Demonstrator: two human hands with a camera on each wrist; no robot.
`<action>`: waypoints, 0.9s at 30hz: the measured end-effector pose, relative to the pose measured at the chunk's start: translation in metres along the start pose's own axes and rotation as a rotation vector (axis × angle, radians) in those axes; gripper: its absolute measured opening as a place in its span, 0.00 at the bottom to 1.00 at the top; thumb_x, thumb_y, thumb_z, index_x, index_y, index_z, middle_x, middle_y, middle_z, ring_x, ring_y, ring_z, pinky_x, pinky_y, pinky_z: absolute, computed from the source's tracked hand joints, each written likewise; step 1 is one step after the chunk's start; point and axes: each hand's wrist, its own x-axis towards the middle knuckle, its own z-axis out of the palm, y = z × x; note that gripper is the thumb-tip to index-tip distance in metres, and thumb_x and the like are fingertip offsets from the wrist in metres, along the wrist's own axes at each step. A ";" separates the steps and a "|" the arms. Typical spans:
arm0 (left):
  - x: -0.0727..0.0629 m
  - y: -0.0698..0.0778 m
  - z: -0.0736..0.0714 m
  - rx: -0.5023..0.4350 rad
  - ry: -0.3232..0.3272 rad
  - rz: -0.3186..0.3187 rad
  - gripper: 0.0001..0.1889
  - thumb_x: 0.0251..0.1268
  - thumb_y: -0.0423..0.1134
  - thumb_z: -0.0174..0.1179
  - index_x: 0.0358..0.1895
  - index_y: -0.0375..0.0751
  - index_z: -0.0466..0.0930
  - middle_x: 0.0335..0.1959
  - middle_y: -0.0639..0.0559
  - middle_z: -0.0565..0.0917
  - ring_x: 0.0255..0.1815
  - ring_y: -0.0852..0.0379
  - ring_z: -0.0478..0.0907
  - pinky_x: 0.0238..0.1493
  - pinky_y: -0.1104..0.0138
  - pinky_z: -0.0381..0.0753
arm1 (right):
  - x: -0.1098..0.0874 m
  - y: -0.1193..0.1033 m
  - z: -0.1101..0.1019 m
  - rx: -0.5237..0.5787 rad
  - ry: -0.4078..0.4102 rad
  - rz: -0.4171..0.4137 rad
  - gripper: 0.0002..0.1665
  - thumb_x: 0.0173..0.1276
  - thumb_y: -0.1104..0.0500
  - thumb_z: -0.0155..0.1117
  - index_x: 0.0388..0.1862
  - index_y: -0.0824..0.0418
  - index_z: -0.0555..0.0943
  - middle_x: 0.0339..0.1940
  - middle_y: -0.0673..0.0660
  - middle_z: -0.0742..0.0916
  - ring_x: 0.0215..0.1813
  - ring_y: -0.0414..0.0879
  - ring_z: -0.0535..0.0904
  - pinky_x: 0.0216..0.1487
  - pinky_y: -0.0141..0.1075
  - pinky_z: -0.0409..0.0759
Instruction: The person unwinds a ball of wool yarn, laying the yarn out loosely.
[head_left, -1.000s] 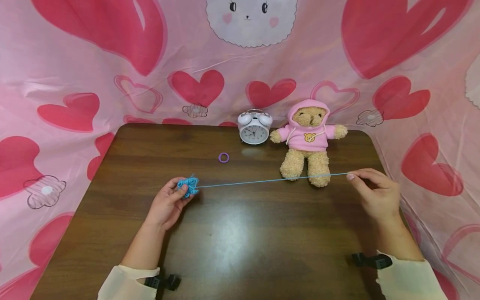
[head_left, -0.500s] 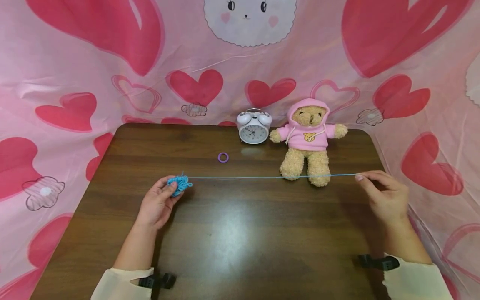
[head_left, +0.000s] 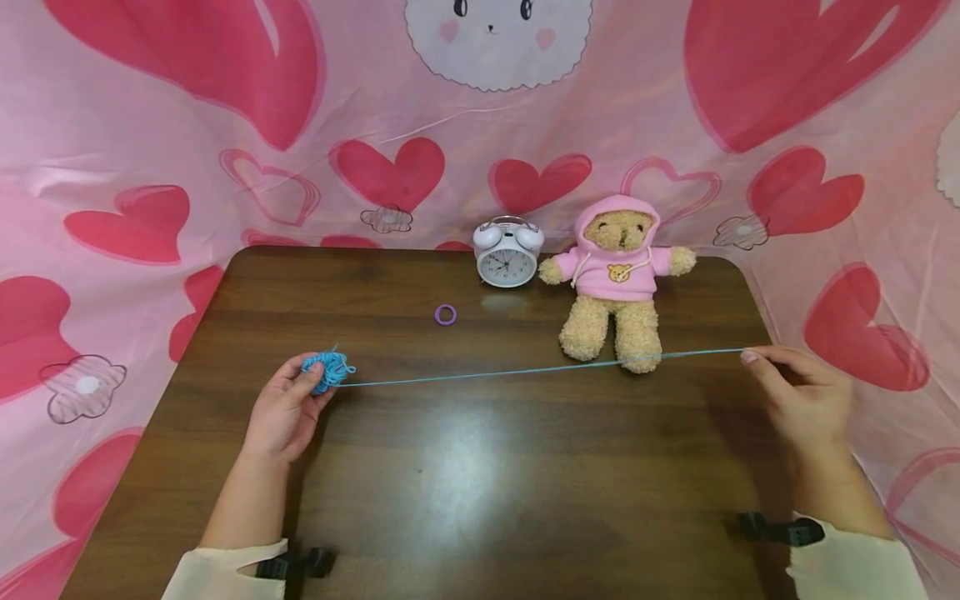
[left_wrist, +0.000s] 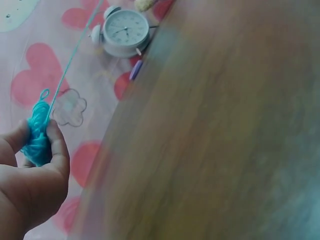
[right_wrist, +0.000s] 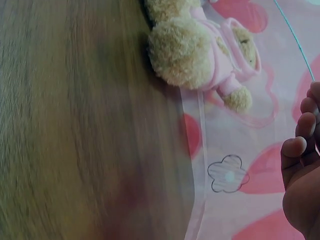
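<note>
A small bundle of blue yarn (head_left: 327,372) is gripped between the thumb and fingers of my left hand (head_left: 287,412), raised over the left side of the table. From it a taut blue strand (head_left: 480,375) runs across to my right hand (head_left: 806,400), which pinches its far end between thumb and forefinger. In the left wrist view the yarn bundle (left_wrist: 38,135) shows a small loop at its top. At the edge of the right wrist view, part of my right hand (right_wrist: 305,175) appears with the strand (right_wrist: 297,42) above it; the pinch itself is out of that frame.
A teddy bear (head_left: 617,283) in a pink hoodie sits at the back right, the strand crossing in front of its feet. Beside it stands a white alarm clock (head_left: 507,254). A purple ring (head_left: 446,315) lies on the brown table (head_left: 465,492). Pink heart-printed cloth (head_left: 285,108) hangs behind.
My left hand has moved left with the yarn bundle, and my right hand has moved right with the strand's end. The stretch of strand between them has grown longer.
</note>
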 end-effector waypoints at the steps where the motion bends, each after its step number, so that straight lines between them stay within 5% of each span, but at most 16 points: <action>1: 0.000 0.001 -0.001 -0.012 0.001 0.008 0.08 0.81 0.30 0.51 0.52 0.41 0.80 0.48 0.49 0.85 0.48 0.57 0.87 0.54 0.67 0.85 | 0.000 0.000 -0.002 -0.048 0.005 0.013 0.06 0.60 0.79 0.70 0.37 0.82 0.85 0.31 0.44 0.92 0.33 0.34 0.84 0.36 0.23 0.78; 4: -0.002 0.006 -0.007 -0.044 -0.003 0.022 0.10 0.81 0.29 0.50 0.52 0.39 0.81 0.49 0.48 0.85 0.49 0.56 0.87 0.56 0.64 0.85 | 0.000 0.001 -0.007 -0.134 0.012 0.049 0.08 0.62 0.75 0.72 0.38 0.81 0.86 0.31 0.39 0.91 0.33 0.33 0.83 0.37 0.22 0.77; 14: -0.009 0.019 -0.026 -0.003 0.028 0.026 0.10 0.80 0.28 0.51 0.52 0.39 0.82 0.47 0.49 0.86 0.46 0.56 0.88 0.54 0.65 0.85 | 0.001 0.009 -0.020 -0.125 0.049 0.101 0.09 0.61 0.76 0.71 0.40 0.82 0.85 0.33 0.41 0.92 0.35 0.32 0.84 0.38 0.20 0.77; 27: -0.016 0.040 -0.053 -0.164 0.060 0.079 0.12 0.79 0.24 0.49 0.52 0.34 0.83 0.47 0.45 0.88 0.47 0.53 0.89 0.53 0.63 0.87 | 0.003 0.018 -0.039 -0.197 0.089 0.183 0.11 0.62 0.74 0.72 0.42 0.82 0.85 0.27 0.36 0.89 0.28 0.32 0.78 0.30 0.20 0.75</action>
